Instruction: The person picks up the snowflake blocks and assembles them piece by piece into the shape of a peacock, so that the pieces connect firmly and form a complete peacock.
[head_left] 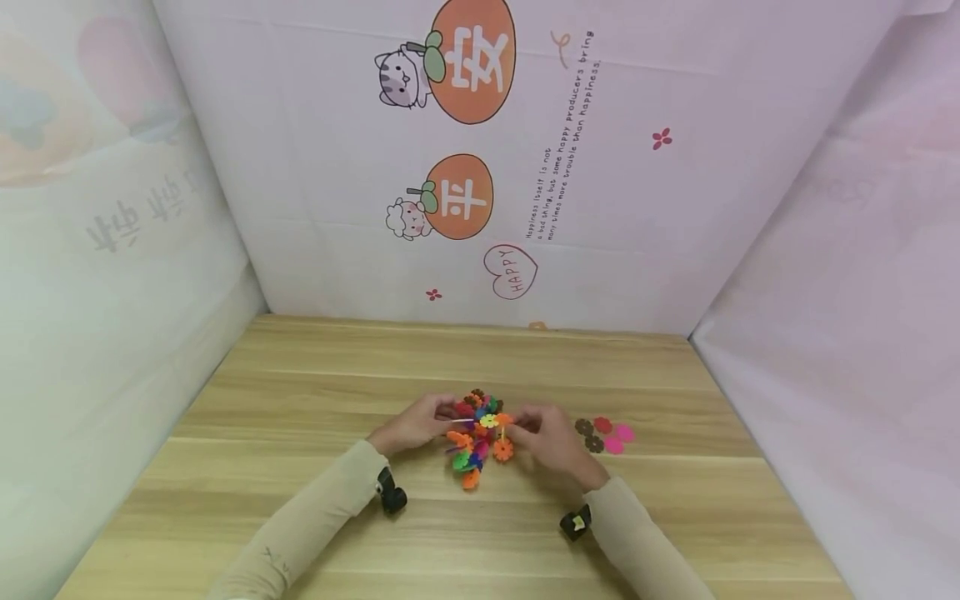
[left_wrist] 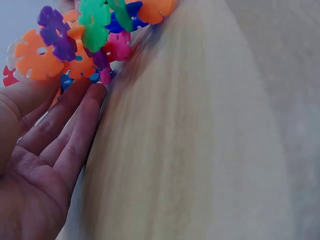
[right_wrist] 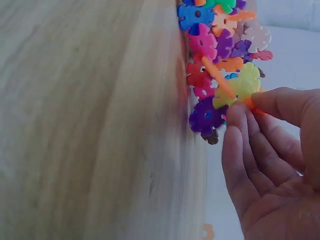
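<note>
A cluster of interlocking plastic snowflake discs (head_left: 482, 450), in orange, green, purple, blue, pink and other colours, sits on the table between the two hands. On its left side my left hand (head_left: 420, 423) holds it, thumb at an orange disc (left_wrist: 37, 57) and fingertips underneath. From the right, my right hand (head_left: 553, 440) pinches an orange disc (head_left: 503, 419) between thumb and fingers, right against a yellow disc (right_wrist: 246, 82) of the cluster. The fingertips cover most of that orange disc in the right wrist view. Another orange disc (head_left: 503, 450) hangs just below the yellow one.
Several loose discs lie to the right of my right hand: brown (head_left: 594, 444), red (head_left: 603, 425) and pink (head_left: 614, 446). The wooden table (head_left: 337, 358) meets a printed white cloth wall (head_left: 322, 208) at the back, with cloth walls on both sides.
</note>
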